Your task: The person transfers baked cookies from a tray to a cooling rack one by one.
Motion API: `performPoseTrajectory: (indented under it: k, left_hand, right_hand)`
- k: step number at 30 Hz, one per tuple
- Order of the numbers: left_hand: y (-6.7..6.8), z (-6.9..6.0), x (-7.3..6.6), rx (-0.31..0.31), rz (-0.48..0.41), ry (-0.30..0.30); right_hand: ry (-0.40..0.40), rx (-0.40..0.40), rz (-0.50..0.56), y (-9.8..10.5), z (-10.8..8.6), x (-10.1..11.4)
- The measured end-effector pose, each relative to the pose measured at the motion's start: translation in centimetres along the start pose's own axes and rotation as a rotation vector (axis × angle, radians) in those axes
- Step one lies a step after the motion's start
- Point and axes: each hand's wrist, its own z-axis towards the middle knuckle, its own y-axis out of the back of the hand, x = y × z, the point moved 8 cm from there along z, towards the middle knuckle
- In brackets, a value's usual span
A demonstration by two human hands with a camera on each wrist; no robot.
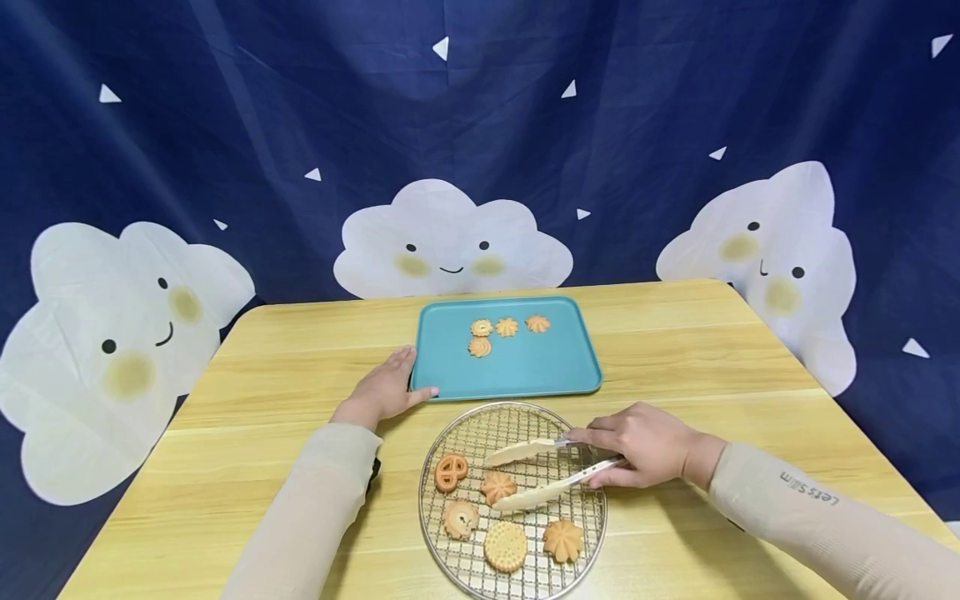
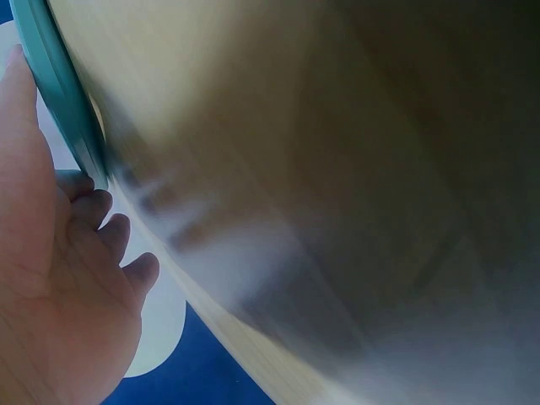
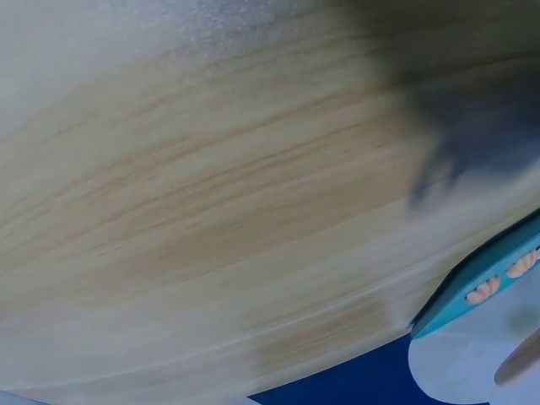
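Observation:
My left hand (image 1: 386,385) holds the near left corner of a teal tray (image 1: 555,367), fingers along its side and thumb at its front rim. Several small cookies (image 1: 507,327) lie on the tray. In my right hand (image 1: 645,446) I grip a pair of tongs (image 1: 592,471) with cream tips, spread apart over a round wire rack (image 1: 534,583). A flower-shaped cookie (image 1: 497,485) sits between the tips; the lower tip partly overlaps it in the head view. Also on the rack are a pretzel cookie (image 1: 451,472), a swirled cookie (image 1: 461,519), a round cookie (image 1: 506,547) and a larger flower cookie (image 1: 562,540).
The rack stands in front of the tray on a light wooden table (image 1: 300,367). Behind the table's far edge hangs a dark blue curtain (image 1: 510,125) with white smiling clouds. The right wrist view shows mostly tabletop, with part of the tray (image 3: 456,299).

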Motion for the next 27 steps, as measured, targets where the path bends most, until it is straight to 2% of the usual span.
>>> performPoseTrajectory:
  k: [18,27]
  left_hand:
    - [0.1,-0.2,-0.2,-0.004,0.002,-0.004]
    - [0.2,-0.1,-0.2,-0.004,-0.003,0.000]
  right_hand:
    - [-0.251,0.051,-0.039,0.2,0.3,-2.3]
    - [-0.348,0.060,-0.050,0.2,0.9,-3.2]
